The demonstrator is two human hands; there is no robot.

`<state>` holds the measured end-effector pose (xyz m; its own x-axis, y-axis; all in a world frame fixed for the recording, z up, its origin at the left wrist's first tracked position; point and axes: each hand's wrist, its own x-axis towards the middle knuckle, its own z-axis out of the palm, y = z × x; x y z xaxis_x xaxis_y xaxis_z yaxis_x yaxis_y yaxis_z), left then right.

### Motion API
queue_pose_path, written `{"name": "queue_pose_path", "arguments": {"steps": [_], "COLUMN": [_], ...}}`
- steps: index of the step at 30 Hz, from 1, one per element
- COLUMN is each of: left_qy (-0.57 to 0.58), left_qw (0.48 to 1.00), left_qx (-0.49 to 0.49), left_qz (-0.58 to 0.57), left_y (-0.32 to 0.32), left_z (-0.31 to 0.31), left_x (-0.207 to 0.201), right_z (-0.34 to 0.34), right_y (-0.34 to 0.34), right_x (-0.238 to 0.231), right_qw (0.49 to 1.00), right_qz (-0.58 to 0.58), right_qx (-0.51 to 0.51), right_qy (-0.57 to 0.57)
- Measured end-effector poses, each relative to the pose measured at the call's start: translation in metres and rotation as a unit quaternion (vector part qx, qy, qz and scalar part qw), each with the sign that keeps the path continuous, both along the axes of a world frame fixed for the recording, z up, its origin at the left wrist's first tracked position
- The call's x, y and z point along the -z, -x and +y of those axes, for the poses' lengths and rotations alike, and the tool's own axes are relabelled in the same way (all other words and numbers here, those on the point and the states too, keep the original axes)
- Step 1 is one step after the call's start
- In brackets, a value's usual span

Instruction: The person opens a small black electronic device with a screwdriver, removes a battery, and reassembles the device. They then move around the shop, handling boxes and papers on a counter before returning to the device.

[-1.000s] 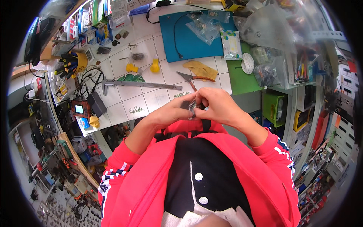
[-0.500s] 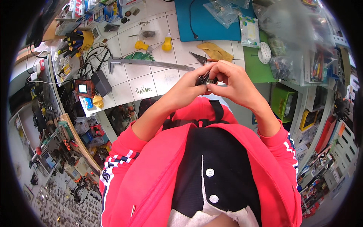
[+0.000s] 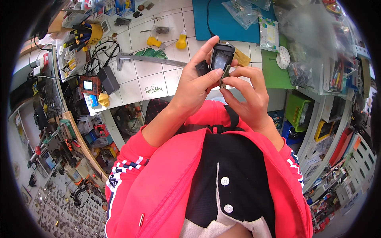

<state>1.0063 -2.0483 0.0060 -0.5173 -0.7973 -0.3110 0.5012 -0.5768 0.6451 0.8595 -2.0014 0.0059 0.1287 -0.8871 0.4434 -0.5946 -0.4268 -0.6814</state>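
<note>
While both bare hands are working close to the bench's front edge, a long grey metal caliper (image 3: 154,59) is running in from the left, its far end disappearing behind the left hand (image 3: 200,75). Two stubby yellow-handled screwdrivers (image 3: 181,41) are lying beyond it, and a crumpled mustard-yellow cloth (image 3: 242,58) is peeking out, partly blocked by the rounded black plastic casing (image 3: 221,59). That casing is sitting in the left hand, whose grip is clamping it, thumb pressing near its lower end; a small black block (image 3: 202,68) is resting by those fingers. Over on the right hand (image 3: 248,89), fingertips are meeting the lower end of a thin greenish strip (image 3: 225,75); whether that grip is pinching it, I'm not able to tell.

Now the casing's long axis is pointing away from the wearer, leaning slightly right, its greyish face turning up towards the camera. The strip is slanting along its lower right side.

Underneath, the white-tiled bench (image 3: 129,84) is carrying a flat teal mat (image 3: 238,35) and a green mat (image 3: 274,75), while a bright-green plastic box (image 3: 298,111) is standing in the shelving on the right.
</note>
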Motion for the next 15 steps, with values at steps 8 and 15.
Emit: {"name": "queue_pose_path", "arguments": {"steps": [8, 15], "left_qy": [0.024, 0.026], "left_qw": [0.999, 0.998], "left_qx": [-0.031, -0.043], "left_qz": [-0.029, -0.027], "left_y": [0.004, 0.003], "left_z": [-0.004, -0.008], "left_x": [-0.010, -0.019], "right_z": [0.005, 0.007], "right_y": [-0.005, -0.003], "right_x": [-0.003, -0.011], "right_qw": [0.972, 0.775], "right_qz": [-0.194, -0.578], "right_qx": [0.051, 0.033], "right_qy": [-0.121, -0.254]}}
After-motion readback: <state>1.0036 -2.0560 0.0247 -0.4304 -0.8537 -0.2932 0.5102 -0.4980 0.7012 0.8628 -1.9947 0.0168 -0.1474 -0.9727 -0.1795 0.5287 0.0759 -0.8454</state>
